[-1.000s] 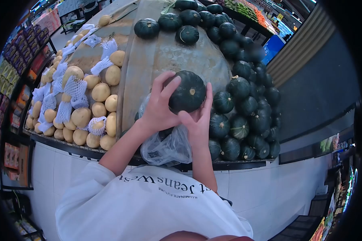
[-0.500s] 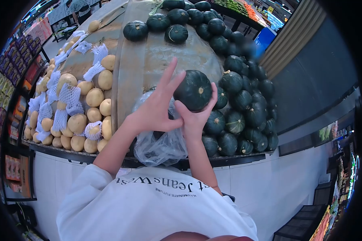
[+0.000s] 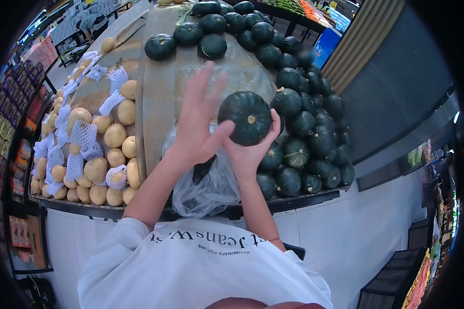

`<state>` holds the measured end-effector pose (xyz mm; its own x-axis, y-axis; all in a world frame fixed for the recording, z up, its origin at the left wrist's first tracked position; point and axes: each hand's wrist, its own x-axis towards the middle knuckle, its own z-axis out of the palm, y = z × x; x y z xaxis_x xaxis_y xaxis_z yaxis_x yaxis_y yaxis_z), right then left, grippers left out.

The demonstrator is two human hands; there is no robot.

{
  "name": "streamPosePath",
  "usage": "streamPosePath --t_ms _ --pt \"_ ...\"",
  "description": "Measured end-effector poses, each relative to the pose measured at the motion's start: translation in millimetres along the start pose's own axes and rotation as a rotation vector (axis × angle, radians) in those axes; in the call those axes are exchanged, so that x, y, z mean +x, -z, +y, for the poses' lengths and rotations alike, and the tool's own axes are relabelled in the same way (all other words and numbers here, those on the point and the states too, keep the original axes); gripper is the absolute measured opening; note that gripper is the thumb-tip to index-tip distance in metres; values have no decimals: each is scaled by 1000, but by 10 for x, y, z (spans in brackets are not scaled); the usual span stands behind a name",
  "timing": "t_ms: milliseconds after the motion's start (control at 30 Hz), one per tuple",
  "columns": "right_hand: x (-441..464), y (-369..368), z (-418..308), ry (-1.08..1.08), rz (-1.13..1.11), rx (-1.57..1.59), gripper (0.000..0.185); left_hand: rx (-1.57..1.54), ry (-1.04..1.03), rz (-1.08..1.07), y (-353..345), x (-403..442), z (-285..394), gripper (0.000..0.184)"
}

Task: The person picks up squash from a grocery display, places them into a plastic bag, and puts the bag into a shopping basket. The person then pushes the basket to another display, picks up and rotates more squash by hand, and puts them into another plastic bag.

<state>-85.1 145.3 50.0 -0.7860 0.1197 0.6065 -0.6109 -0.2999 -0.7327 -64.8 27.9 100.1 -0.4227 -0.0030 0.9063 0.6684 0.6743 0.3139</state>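
A dark green kabocha pumpkin (image 3: 239,110) rests in my right hand (image 3: 252,152), whose fingers curl around its near right side. The pumpkin's pale stem scar faces up. Just left of it, my left hand (image 3: 198,121) is raised with fingers stretched out, a little blurred and holding nothing; its thumb lies close to the pumpkin's left side, and I cannot tell if they touch. Below my hands a clear plastic bag (image 3: 206,190) lies at the stand's front edge, with something dark partly visible inside.
Many kabocha pumpkins (image 3: 296,152) are piled on the right, with more (image 3: 188,34) along the back. Pale round melons (image 3: 116,135), some in white foam nets (image 3: 82,136), fill the left, behind a divider (image 3: 148,103). A person (image 3: 92,23) bends in the far left background.
My left hand has lifted slightly left and up, its fingers straightening. The pumpkin remains in my right hand, turned a little. The whole view has shifted slightly.
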Motion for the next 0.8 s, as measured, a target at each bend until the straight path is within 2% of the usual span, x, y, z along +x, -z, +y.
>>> streamPosePath --t_ms 33,67,100,133,167,200,233,300,400,433,500,533,600,633,667,767,800 --pt "5 24 34 -8 -28 1 104 6 65 -126 3 25 12 59" --pt "-3 45 43 -119 -35 74 103 12 133 -253 5 44 15 58" --pt "-1 37 24 -284 -19 340 96 20 203 -383 7 46 5 56" --pt "3 49 -2 -408 14 515 90 105 298 -379 -37 14 -171 54" --pt "37 74 -16 -528 49 694 83 14 352 -290 -47 -22 -194 55" --pt "96 118 27 -657 25 917 67 -75 400 -199 -51 -8 -199 56" --pt "118 174 28 -740 -3 979 58 -166 444 -107 -56 8 -208 57" --pt "151 200 27 -846 47 1109 62 -103 321 -104 -79 -40 -211 59" --pt "116 241 58 -941 -156 1354 77 -65 213 -50 -127 -89 -205 61" --pt "116 247 54 -963 -140 1378 80 -57 187 -19 -133 -89 -202 62" --pt "120 231 28 -1013 -112 1428 85 176 -80 -283 -41 -19 -150 61" --pt "127 203 1 -980 -62 1274 84 295 -212 -416 4 2 -132 61" --pt "119 154 -57 -902 34 967 83 225 38 -527 -64 -20 -119 60" --pt "101 184 -33 -924 47 1043 84 187 166 -579 -106 -42 -120 59" --pt "101 236 20 -951 52 1119 84 252 279 -540 -114 -56 -168 60" --pt "124 295 76 -1017 55 1289 86 105 354 -290 -143 -143 -265 60" --pt "124 334 110 -1014 40 1294 85 107 318 -269 -135 -154 -254 61"
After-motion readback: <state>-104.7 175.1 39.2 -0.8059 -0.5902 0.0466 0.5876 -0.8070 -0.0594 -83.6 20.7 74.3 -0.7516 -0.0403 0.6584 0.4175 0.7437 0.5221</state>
